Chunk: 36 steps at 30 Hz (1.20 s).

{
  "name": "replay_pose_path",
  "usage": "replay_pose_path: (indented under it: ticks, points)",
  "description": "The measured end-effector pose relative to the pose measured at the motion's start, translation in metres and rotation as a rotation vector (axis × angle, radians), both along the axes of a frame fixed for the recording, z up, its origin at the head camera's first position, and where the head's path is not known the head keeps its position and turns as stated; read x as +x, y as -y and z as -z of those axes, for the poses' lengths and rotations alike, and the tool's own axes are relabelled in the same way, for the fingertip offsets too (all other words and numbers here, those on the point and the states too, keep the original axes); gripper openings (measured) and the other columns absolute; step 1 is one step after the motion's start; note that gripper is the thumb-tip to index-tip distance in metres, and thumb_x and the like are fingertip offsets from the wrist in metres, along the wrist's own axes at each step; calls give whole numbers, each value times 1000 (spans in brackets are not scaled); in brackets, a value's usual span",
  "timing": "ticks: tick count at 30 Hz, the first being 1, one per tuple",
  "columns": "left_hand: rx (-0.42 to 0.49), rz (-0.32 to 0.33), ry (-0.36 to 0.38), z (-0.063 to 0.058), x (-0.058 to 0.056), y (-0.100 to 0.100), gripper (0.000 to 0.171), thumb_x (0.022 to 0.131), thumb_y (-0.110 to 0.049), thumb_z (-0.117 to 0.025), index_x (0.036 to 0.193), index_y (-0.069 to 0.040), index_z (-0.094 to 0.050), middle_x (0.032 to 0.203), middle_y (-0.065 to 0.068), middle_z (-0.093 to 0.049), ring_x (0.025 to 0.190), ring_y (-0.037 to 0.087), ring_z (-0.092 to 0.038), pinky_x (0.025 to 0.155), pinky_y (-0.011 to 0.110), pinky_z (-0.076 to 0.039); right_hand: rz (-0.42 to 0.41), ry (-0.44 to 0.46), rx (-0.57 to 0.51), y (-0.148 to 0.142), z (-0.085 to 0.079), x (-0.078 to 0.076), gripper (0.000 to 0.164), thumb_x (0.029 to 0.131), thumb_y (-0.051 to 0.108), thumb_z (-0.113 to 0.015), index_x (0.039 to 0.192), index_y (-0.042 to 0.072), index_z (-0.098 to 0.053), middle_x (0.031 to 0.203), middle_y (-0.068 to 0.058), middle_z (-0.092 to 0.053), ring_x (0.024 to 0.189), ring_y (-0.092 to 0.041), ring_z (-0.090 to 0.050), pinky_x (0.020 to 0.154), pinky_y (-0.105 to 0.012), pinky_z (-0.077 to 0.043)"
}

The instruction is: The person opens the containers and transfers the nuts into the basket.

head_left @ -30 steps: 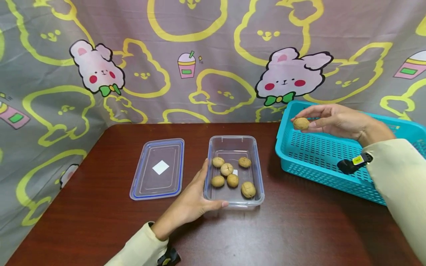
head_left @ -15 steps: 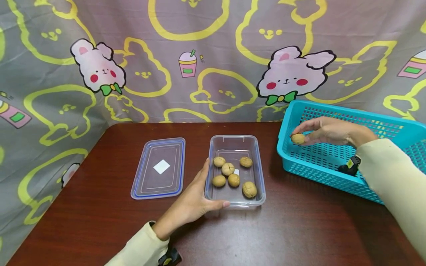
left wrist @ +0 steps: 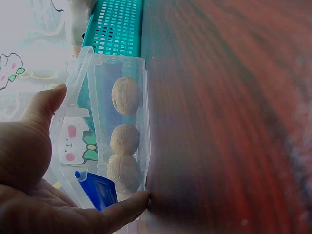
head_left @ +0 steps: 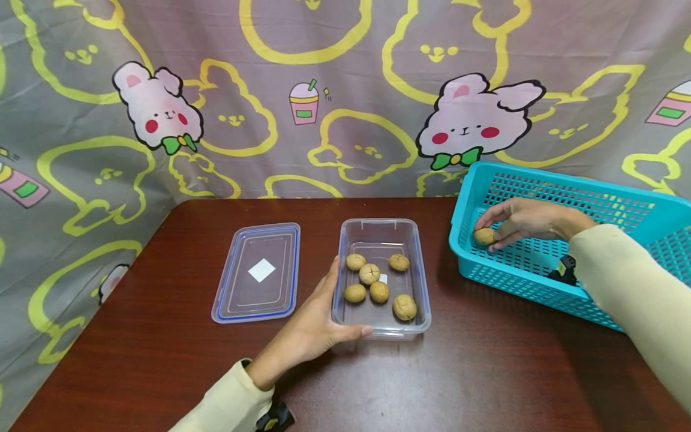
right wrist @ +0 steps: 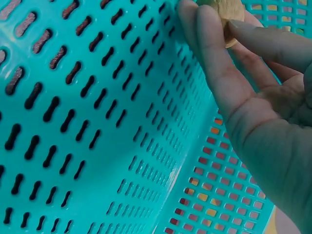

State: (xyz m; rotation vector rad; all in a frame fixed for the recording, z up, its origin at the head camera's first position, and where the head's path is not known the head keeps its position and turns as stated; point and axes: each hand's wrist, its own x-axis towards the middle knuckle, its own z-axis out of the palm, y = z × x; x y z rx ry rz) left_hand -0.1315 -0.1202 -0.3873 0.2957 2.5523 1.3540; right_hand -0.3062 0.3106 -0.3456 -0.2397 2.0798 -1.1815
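Note:
My left hand holds the near left corner of a clear plastic food container, its thumb along the front rim and fingers against the left side. Several walnuts lie on the container's bottom; the left wrist view shows some walnuts through the clear wall. Over at the right, my right hand is inside a turquoise plastic basket, near its left end. It pinches one walnut between thumb and fingertips, low in the basket; the right wrist view shows this walnut at the top edge.
The container's clear lid, with a blue seal and a white sticker, lies flat left of the container. All stand on a dark reddish-brown table. A patterned curtain hangs behind and along the left side.
My right hand has lowered the walnut into the basket, from about rim height down toward the bottom. The left hand and container have stayed in place.

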Motion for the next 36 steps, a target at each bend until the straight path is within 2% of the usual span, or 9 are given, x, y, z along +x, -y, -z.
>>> replay_pose_path:
  ticks: [6,12,17,23,29,32,36]
  points:
    - [7,3,-3,1,0,0,133,78,-37,-94,170,-22,0,176,13,-12,160,30,-20,129,55,-23,23,-5,22,3,2,-1,41,100,-5,-60,140,-14,-53,126,-15,-62,101,-28,-74,96,-41,-62]
    - [9,5,-9,0,0,1,133,78,-37,-95,170,-21,0,176,13,-13,160,30,-21,129,55,-23,22,-49,60,6,3,0,39,101,-3,-60,139,-13,-55,134,-19,-61,101,-29,-75,94,-42,-62]
    - [10,3,-11,0,-1,0,133,77,-36,-95,170,-21,-1,176,14,-14,160,31,-22,129,55,-24,26,-71,94,8,1,1,41,100,0,-62,139,-11,-56,133,-22,-63,99,-31,-76,91,-42,-63]
    - [17,2,-8,0,0,0,134,77,-36,-95,170,-20,-1,176,13,-13,160,31,-22,129,55,-23,34,-131,140,7,-3,0,42,100,-2,-59,141,-12,-54,140,-32,-57,97,-29,-76,87,-44,-64]
    - [14,0,-7,1,1,0,133,77,-37,-95,170,-21,-1,176,13,-14,160,31,-22,129,55,-23,18,-202,189,9,-22,0,44,101,-1,-57,143,-12,-52,149,-33,-52,101,-30,-76,89,-45,-64]
    - [13,1,-5,1,1,1,133,77,-37,-95,170,-21,-1,176,13,-14,160,31,-22,129,55,-23,21,-233,203,12,-38,1,44,102,2,-58,143,-11,-52,143,-28,-58,101,-31,-76,89,-44,-64]
    - [13,1,-6,0,1,1,134,77,-38,-95,170,-22,0,176,13,-14,160,31,-22,128,55,-24,6,-266,214,22,-61,6,41,103,5,-59,140,-10,-53,131,-14,-66,98,-29,-75,87,-43,-64]
